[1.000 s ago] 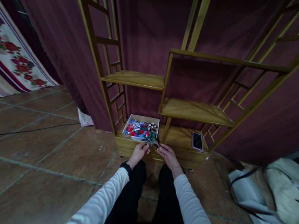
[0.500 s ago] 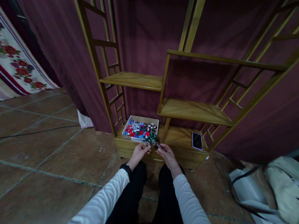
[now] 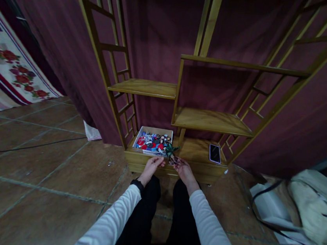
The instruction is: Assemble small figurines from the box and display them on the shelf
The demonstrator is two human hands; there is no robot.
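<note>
A small figurine [image 3: 172, 151], dark green on top and brownish below, is pinched in the fingers of my right hand [image 3: 186, 171] just in front of the cabinet's low shelf. My left hand [image 3: 154, 166] is beside it on the left, thumb and fingers closed together. Whether anything small sits between those left fingertips I cannot make out. Behind the hands, a shallow open cardboard box [image 3: 168, 132] holds many small colourful pieces, red, blue, white and dark. The figurine overlaps the box's front right corner in the view.
The box stands on the bottom of a wooden shelf unit [image 3: 211, 121] with staggered boards and lattice sides. A phone [image 3: 215, 153] lies at the right of that bottom shelf. A light-coloured bag [image 3: 313, 206] with a dark strap rests on the tiled floor at right. A cable [image 3: 30, 147] crosses the floor at left.
The figurine has shifted slightly right and tilted more upright, its green part now pointing up. It has come away from my left fingertips and stays in my right hand.
</note>
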